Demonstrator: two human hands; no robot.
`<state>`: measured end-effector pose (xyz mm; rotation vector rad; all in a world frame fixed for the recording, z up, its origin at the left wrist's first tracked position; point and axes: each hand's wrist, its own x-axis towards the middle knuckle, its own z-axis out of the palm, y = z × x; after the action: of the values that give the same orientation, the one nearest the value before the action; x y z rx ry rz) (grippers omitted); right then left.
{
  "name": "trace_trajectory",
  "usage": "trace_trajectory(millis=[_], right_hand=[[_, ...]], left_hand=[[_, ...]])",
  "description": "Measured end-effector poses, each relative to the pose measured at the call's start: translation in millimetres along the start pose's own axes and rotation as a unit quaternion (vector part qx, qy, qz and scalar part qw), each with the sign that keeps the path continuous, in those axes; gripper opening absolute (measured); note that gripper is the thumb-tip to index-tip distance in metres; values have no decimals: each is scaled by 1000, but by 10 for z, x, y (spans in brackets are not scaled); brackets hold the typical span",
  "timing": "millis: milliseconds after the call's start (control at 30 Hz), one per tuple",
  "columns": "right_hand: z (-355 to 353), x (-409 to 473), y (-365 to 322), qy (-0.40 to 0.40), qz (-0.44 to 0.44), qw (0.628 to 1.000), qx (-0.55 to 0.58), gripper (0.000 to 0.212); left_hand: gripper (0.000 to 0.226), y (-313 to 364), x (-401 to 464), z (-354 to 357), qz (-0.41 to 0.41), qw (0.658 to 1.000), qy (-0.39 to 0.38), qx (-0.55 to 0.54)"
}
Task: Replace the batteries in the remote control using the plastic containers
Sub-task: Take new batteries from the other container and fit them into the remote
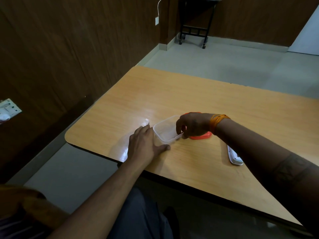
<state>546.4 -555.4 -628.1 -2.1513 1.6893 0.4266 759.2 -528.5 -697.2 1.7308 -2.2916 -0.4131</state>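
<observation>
A clear plastic container (164, 129) stands open on the wooden table (189, 94). My left hand (146, 145) lies against its near left side, fingers straight, thumb along the table by its front corner. My right hand (193, 125) reaches over the container's right rim with curled fingers that pinch a small pale object; what it is I cannot make out. An orange lid (201, 136) lies flat under and behind that hand. The white remote control (234, 156) rests on the table near my right forearm, partly hidden by it.
The table's near edge runs diagonally just below my left hand. A clear plastic lid or sheet (120, 149) lies left of my left hand. A black wheeled stand (193, 31) is far off by the wall.
</observation>
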Motion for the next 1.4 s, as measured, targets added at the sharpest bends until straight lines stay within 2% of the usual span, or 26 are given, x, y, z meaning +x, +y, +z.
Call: trace_trajectory(millis=[133,367,500,567,700,867,1033,1200,1300,1400], right_hand=[[-55,72,-30,-29,-5,1000,6,32],[-74,94,24,-44,-54,990,125,30],[-1,90,90,-30,-80,973,213,14],[48,97,88,-4,-81,967,243,9],[101,51,76,64,-58,951,296,14],[298,-187,163,165,-37,935,312,20],[607,-680,235,244,-6,869,430,19],[995,-1123,355,326,70,771,542,15],[1115,-1407,502,378,94,697,602,14],[1192,-1652,711,397,122,675,610,11]], left_hand=[[101,-18,4,17,3,1000,2,-9],[102,-38,12,48,0,1000,10,-15],[97,-37,8,54,2,1000,19,-12],[94,-37,3,52,5,1000,23,-15],[93,-47,6,48,0,1000,11,-19],[71,9,-163,-62,-30,999,2,-20],[63,231,-602,-229,-30,999,-22,12],[51,624,-988,-161,54,994,-91,41],[49,902,-1013,-37,96,986,-124,53],[51,1146,-924,108,127,980,-143,54]])
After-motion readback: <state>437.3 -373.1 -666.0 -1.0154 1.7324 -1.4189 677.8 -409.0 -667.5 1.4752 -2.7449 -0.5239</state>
